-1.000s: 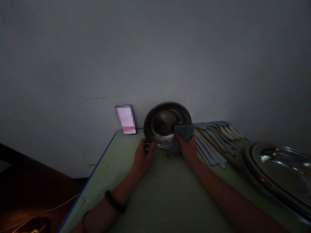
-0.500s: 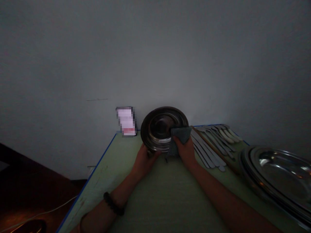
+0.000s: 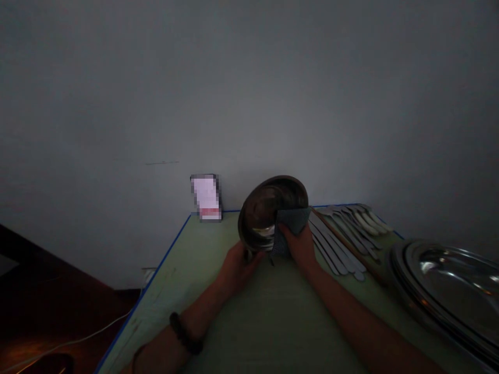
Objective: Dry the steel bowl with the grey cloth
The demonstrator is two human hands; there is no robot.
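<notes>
A round, shiny metal bowl (image 3: 259, 208) is held up tilted above the table, near the wall. My left hand (image 3: 238, 267) grips its lower left rim, with the thumb along the near edge and the other fingers hidden behind. My right hand (image 3: 299, 243) is closed on a grey cloth (image 3: 293, 220) and presses it against the bowl's right side. Part of the cloth hangs down below the rim. Just right of this hand, several flat metal utensils (image 3: 331, 249) lie side by side.
The green table (image 3: 249, 332) has blue edging. A lit phone (image 3: 207, 197) leans on the wall at the back left. Spoons and forks (image 3: 353, 228) lie at the back right beside a thin brown stick (image 3: 345, 241). A stack of large metal dishes (image 3: 460, 291) stands at the right.
The bowl has turned and tilted in my hands, so its outline is narrower and more of its hollow shows. Both hands keep their hold. The whole view has shifted slightly.
</notes>
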